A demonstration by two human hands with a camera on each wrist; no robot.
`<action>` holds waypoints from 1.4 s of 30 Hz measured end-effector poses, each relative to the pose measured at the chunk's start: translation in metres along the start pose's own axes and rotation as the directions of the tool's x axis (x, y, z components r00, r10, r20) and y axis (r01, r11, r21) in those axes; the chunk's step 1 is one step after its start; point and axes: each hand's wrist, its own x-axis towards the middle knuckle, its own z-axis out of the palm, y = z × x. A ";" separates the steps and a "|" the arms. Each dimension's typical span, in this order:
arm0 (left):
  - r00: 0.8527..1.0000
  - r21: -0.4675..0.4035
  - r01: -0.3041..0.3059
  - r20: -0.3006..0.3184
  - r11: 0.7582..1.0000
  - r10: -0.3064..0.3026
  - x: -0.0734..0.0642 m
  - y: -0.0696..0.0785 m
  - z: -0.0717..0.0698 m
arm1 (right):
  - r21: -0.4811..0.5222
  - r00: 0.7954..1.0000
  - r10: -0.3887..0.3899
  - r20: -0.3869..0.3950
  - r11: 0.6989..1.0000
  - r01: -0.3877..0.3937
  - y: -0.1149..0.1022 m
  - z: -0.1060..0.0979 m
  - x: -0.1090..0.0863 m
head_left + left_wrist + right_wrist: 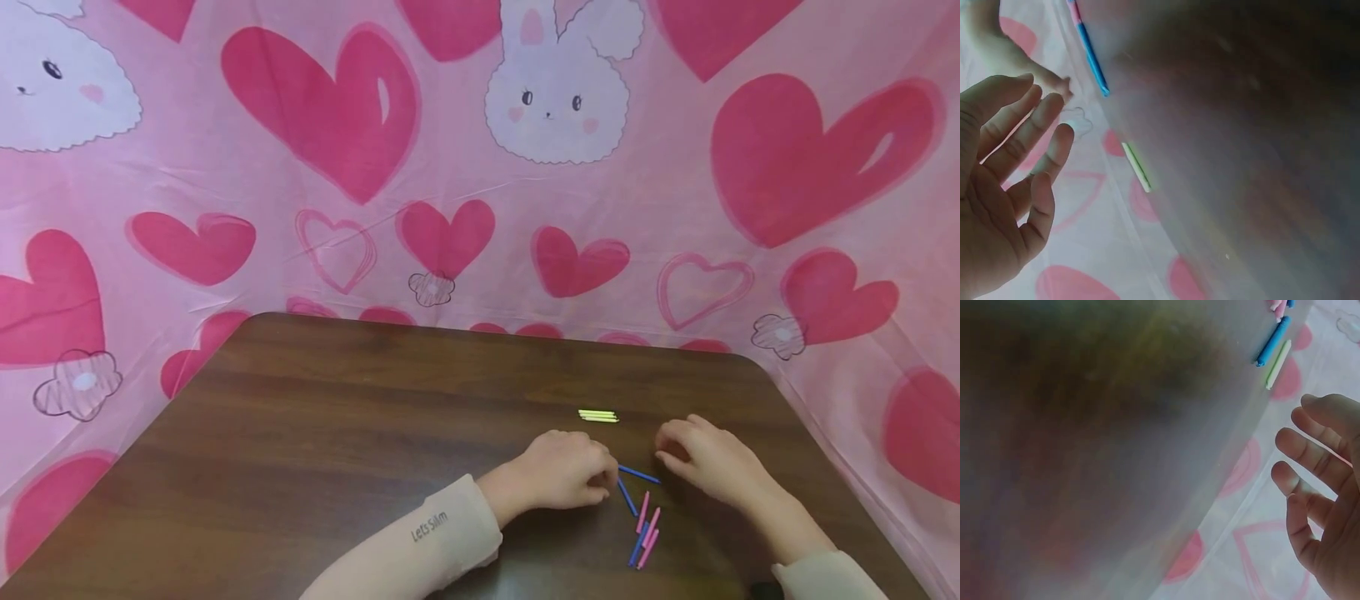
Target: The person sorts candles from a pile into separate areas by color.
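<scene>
Several thin yellow sticks [597, 416] lie side by side on the brown table, beyond both hands. Closer in, blue sticks [640, 474] and pink sticks [642, 512] lie loosely scattered, some overlapping. My left hand [566, 471] hovers just left of the blue sticks; the left wrist view shows its fingers [1044, 140] loosely bent around nothing. On the other side of the sticks is my right hand [708, 462], its fingers [1300, 450] relaxed and apart, holding nothing.
The dark wooden table top [337, 417] extends far to the left of the sticks. A pink cloth [465, 167] printed with hearts and rabbits hangs behind the table and along its sides. A dark object [765, 591] shows by the right sleeve at the bottom edge.
</scene>
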 end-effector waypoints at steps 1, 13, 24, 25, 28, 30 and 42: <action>1.000 -0.002 0.003 -0.002 1.000 -0.003 0.000 -0.001 0.000 | -0.004 1.000 0.001 -0.009 1.000 -0.001 -0.001 0.000 -0.004; 0.994 0.037 -0.079 0.083 0.996 0.076 0.017 -0.005 0.000 | -0.006 0.995 -0.055 -0.077 0.998 0.054 -0.012 0.000 -0.031; 0.978 -0.048 -0.108 0.176 0.993 0.115 0.037 -0.001 0.003 | 0.070 0.983 -0.141 -0.115 0.986 0.150 -0.020 0.005 -0.050; 0.977 -0.041 -0.109 0.178 0.993 0.115 0.039 -0.001 0.004 | 0.079 0.982 -0.152 -0.116 0.984 0.161 -0.021 0.005 -0.051; 0.977 -0.021 -0.107 0.185 0.994 0.109 0.041 -0.004 0.007 | 0.085 0.976 -0.174 -0.129 0.979 0.185 -0.022 0.006 -0.051; 0.976 -0.024 -0.102 0.190 0.994 0.105 0.042 -0.005 0.008 | 0.082 0.974 -0.182 -0.137 0.978 0.194 -0.024 0.006 -0.051; 0.974 -0.021 -0.094 0.206 0.995 0.096 0.047 -0.005 0.013 | 0.116 0.948 -0.276 -0.159 0.948 0.296 -0.030 0.007 -0.051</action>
